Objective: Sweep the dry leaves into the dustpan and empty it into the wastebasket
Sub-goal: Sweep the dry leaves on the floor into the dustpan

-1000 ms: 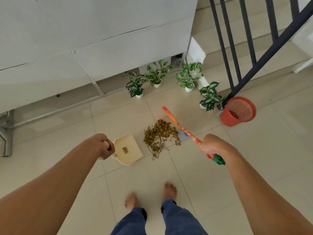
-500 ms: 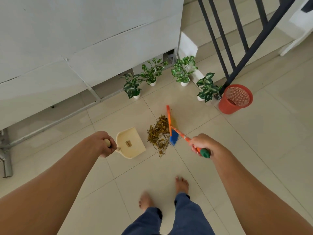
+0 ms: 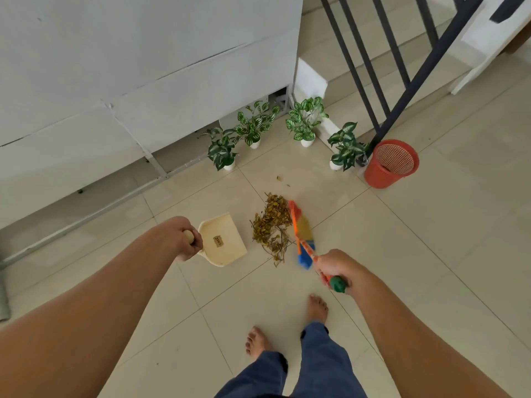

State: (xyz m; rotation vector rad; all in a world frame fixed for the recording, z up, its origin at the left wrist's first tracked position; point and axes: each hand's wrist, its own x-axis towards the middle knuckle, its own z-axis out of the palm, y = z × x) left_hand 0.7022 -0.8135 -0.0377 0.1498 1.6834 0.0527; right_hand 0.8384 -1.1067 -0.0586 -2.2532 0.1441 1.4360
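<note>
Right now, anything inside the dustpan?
No leaves. The dustpan shows only a small label on its tray; the leaf pile lies on the floor beside it. The left hand covers its handle.

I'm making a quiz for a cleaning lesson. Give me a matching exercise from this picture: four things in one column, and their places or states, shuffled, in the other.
Things:
1. dustpan
2. broom
3. dry leaves
4. wastebasket

Places or states:
A. piled on the floor tiles
B. empty, handle in the left hand
C. standing by the stair railing
D. held in the right hand

Pairs: 1-B, 2-D, 3-A, 4-C
</note>
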